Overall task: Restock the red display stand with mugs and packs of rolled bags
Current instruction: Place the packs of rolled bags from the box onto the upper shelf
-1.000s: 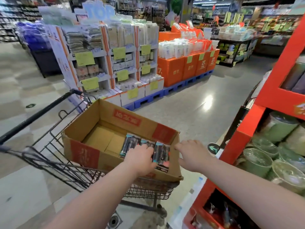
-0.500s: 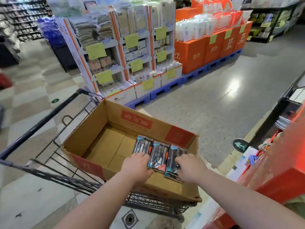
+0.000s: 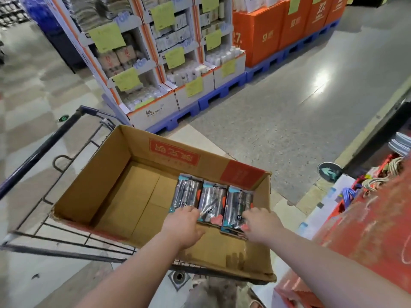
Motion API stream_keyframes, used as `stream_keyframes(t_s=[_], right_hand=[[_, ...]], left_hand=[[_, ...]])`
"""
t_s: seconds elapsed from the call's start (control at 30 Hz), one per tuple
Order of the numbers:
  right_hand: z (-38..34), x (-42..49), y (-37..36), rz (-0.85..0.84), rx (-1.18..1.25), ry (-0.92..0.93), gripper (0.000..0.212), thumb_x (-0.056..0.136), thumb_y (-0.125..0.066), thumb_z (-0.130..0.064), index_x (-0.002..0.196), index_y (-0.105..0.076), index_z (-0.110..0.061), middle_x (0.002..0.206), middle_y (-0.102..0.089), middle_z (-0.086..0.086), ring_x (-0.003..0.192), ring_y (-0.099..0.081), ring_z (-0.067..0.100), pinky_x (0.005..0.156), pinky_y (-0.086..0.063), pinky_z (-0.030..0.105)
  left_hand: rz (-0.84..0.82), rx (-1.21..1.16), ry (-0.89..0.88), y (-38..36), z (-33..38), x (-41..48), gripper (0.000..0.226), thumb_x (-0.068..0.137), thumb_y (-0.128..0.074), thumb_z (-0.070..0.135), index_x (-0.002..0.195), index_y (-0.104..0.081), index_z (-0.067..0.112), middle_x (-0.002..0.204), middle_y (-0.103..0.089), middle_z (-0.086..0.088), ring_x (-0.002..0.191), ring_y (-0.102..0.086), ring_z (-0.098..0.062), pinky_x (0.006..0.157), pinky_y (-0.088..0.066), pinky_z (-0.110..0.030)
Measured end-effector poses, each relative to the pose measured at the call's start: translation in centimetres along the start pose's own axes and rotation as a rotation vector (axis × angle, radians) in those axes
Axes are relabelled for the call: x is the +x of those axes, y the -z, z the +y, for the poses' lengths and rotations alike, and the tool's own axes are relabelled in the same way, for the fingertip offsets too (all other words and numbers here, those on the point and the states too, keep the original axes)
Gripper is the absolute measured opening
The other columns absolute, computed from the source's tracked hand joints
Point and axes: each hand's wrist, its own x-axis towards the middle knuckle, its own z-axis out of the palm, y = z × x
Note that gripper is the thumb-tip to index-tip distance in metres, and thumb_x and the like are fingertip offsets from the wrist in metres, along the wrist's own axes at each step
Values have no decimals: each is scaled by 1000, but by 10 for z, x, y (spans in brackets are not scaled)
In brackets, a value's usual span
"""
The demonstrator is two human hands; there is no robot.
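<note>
Three dark packs of rolled bags (image 3: 212, 200) lie side by side in an open cardboard box (image 3: 124, 174) that sits in a shopping cart. My left hand (image 3: 182, 225) reaches into the box, its fingers curled over the near ends of the left and middle packs. Over the near end of the right pack (image 3: 238, 203), which is tipped up a little, curl the fingers of my right hand (image 3: 261, 223). The red display stand (image 3: 367, 230) fills the right edge, blurred. No mugs are in view.
The wire cart (image 3: 55, 232) has its dark handle (image 3: 40, 152) at the left. White cardboard displays (image 3: 155, 70) and orange boxes (image 3: 278, 30) stand on blue pallets beyond the grey aisle floor. A floor drain (image 3: 179, 277) lies under the cart.
My view has swung down and left, away from the red stand and its mugs. Both hands have closed in on the packs in the box.
</note>
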Motion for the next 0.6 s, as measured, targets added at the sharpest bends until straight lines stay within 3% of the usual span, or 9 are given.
stream_keyframes(t_s=[0.27, 0.43, 0.6], right_hand=[[6, 37, -19, -117, 162, -142, 42, 91, -46, -30, 133, -46, -22, 132, -49, 6, 119, -48, 28, 97, -44, 41], [5, 68, -25, -156, 226, -266, 29, 94, -42, -28, 119, -51, -16, 119, -51, 8, 112, -51, 29, 89, -44, 39], [3, 100, -45, -254, 307, -348, 34, 92, -49, -28, 123, -48, -13, 123, -48, 11, 115, -49, 32, 92, -45, 40]], left_hand=[[-114, 31, -56, -7, -31, 53, 58, 92, -49, 51, 140, -38, 21, 141, -43, -2, 127, -44, -22, 103, -41, -37], [-197, 16, -79, -9, -58, 100, 53, 91, -52, 48, 136, -40, 23, 133, -47, -2, 120, -47, -23, 94, -48, -37], [-268, -3, -74, -30, -82, 138, 52, 90, -53, 47, 133, -41, 21, 131, -46, -3, 118, -48, -23, 91, -49, -36]])
